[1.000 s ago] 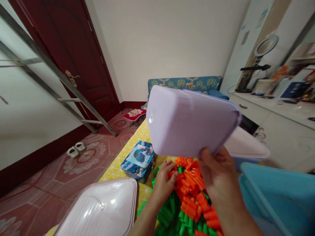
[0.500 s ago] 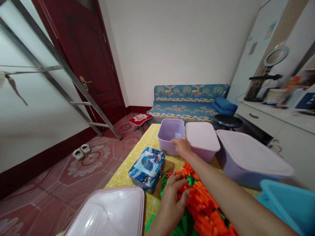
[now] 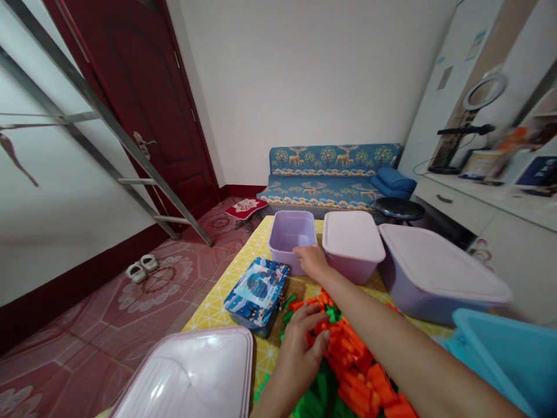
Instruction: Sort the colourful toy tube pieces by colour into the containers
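One open-topped, pale lilac box [image 3: 290, 237]

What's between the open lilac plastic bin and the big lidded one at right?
The head view shows a smaller lidded pinkish plastic box between the open lilac bin and the big bin.

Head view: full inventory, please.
table: 1, yellow, centre
open box: 1, lilac, table's far end
lidded boxes: 2, pink, lilac, right of it
bin: 1, blue, right edge
plastic pieces: many, orange and green, on table
tin: 1, blue, by pieces
lid: 1, pink, near left
sofa: 1, blue, rear
stools: 2, red, black, near sofa
shoes: 2, whitish, left floor
ladder: 1, grey, left
door: 1, red, left
cabinet: 1, white, right
ring light: 1, white, on cabinet
left hand: 1, bare, over pieces
right hand: 1, bare, at open box
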Available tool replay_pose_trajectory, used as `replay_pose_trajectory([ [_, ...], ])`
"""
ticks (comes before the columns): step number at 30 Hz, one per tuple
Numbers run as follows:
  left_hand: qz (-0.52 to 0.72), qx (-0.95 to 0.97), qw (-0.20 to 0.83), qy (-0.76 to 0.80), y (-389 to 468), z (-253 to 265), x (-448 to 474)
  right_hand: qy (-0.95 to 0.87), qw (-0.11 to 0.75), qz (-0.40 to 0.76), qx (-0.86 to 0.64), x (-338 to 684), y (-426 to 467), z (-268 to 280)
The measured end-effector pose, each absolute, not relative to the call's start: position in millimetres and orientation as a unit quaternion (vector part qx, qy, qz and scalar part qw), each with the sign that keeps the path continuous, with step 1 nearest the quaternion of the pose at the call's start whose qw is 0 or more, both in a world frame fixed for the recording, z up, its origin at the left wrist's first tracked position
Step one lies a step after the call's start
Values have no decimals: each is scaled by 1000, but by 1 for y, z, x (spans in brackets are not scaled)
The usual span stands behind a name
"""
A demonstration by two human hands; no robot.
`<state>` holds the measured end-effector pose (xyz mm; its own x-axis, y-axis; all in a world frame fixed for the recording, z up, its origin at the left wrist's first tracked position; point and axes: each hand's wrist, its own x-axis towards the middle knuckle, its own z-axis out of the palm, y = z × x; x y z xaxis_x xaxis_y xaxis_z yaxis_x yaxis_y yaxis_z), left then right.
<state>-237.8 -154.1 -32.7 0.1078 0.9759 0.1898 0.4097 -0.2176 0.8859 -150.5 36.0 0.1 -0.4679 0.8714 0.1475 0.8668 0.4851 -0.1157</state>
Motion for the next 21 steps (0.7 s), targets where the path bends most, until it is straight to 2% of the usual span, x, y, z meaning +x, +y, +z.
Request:
replay_pose_trajectory([
  [5, 422, 662, 345, 515, -154, -37, -236, -861, 95, 11, -499, -154, 33, 1],
  [9, 423, 663, 341, 515, -153, -39, -237, -867, 134, 5, -479, -144, 27, 12],
  [14, 442, 660, 341, 503, -144, -35, -239, -802, 182, -55, -566, -88, 32, 40],
  [17, 459, 655, 356, 483, -138, -31, -238, -753, 151, -89, -634, -41, 39, 50],
  [21, 458, 650, 364, 485, -138, -31, -234, -761, 63, -97, -639, 2, 38, 41],
])
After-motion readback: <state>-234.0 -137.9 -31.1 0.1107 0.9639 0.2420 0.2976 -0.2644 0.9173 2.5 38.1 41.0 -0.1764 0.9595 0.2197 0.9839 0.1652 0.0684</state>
